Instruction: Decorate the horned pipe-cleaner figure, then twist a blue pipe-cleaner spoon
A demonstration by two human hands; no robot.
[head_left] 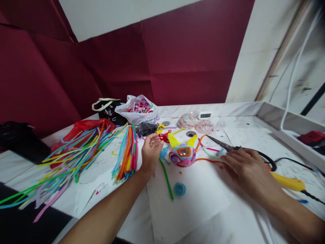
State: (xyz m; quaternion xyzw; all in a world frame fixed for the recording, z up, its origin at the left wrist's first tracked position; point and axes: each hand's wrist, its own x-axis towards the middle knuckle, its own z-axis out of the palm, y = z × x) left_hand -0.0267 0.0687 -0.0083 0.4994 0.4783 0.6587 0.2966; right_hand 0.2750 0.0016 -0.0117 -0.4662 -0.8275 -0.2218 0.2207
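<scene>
My left hand rests palm-up on the white table, fingers loosely curled and apart, holding nothing. It lies between a bundle of coloured pipe cleaners and a small colourful pipe-cleaner figure with yellow horns. My right hand lies flat, fingers stretched out, on the table beside dark scissors and touches thin pipe-cleaner strands. A green pipe cleaner and a blue coiled disc lie in front of the figure.
A large fan of pipe cleaners over a red bag fills the left. A white bag, a black pouch, clear bead packets and a small clock stand at the back. A yellow glue gun lies right.
</scene>
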